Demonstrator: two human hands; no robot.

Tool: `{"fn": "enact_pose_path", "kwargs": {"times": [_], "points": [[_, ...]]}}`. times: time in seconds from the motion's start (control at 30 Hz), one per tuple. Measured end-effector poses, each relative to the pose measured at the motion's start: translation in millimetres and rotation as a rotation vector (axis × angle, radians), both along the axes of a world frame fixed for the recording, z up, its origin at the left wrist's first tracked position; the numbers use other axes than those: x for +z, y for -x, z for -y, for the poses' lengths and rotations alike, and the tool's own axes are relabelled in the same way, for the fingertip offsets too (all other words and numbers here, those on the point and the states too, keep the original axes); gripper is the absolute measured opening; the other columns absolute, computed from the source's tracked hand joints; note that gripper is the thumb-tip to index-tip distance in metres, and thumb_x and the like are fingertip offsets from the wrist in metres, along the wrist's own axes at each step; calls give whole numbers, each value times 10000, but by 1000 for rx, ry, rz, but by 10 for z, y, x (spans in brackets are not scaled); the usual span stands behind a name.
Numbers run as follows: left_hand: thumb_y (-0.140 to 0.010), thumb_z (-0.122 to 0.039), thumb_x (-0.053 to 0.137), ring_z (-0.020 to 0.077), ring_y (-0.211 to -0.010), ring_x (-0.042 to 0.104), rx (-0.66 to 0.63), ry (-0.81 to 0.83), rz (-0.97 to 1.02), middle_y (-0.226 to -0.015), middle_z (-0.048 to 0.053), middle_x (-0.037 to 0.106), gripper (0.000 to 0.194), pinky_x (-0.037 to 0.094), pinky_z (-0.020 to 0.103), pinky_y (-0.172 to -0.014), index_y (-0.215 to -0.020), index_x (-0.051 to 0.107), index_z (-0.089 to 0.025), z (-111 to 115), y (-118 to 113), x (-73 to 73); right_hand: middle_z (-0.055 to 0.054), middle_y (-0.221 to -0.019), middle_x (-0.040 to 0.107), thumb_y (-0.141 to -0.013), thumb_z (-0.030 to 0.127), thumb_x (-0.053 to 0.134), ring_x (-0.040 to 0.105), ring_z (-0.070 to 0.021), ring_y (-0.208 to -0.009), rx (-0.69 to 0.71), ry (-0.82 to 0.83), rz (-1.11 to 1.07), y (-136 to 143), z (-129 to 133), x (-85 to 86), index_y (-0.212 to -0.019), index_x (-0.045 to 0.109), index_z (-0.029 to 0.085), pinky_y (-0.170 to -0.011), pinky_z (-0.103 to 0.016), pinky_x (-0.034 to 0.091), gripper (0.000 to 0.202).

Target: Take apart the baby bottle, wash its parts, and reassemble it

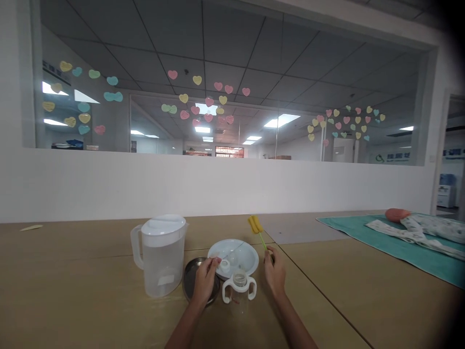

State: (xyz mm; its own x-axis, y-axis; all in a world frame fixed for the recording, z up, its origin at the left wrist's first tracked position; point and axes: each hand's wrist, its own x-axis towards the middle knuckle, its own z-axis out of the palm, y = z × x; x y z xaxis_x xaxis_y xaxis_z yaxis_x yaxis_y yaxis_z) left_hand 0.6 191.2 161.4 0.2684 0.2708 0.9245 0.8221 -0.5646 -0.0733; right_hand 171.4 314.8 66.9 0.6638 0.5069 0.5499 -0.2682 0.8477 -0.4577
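My right hand is closed around the green handle of a bottle brush, its yellow sponge head pointing up and to the left. My left hand is closed in a pinch over the near left rim of a white plate. Right by those fingertips is a white bottle collar; whether they grip it I cannot tell. A thin pale line runs from there across the plate, beside a small clear piece. Between my hands a clear baby bottle with white side handles stands upright, its mouth uncovered.
A lidded translucent pitcher stands left of my left hand. Partly under that hand is a round metal dish. Far right, a teal mat bears patterned baby clothing and a reddish rounded object. A white wall rises behind the table.
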Motion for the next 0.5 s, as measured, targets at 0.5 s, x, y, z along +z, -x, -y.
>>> {"fn": "enact_pose_path", "kwargs": {"times": [0.5], "points": [[-813,-573,439,223,-974,593,19,-3,27,-998,91,671,542,406,324,-898,-1015,684,-133,-71,47,-10,-46,-687,558,-853,263,519,531,-143,-661,-592,-576,123,42,137,-71,-768,627,148,-598,-232,367,179]]}}
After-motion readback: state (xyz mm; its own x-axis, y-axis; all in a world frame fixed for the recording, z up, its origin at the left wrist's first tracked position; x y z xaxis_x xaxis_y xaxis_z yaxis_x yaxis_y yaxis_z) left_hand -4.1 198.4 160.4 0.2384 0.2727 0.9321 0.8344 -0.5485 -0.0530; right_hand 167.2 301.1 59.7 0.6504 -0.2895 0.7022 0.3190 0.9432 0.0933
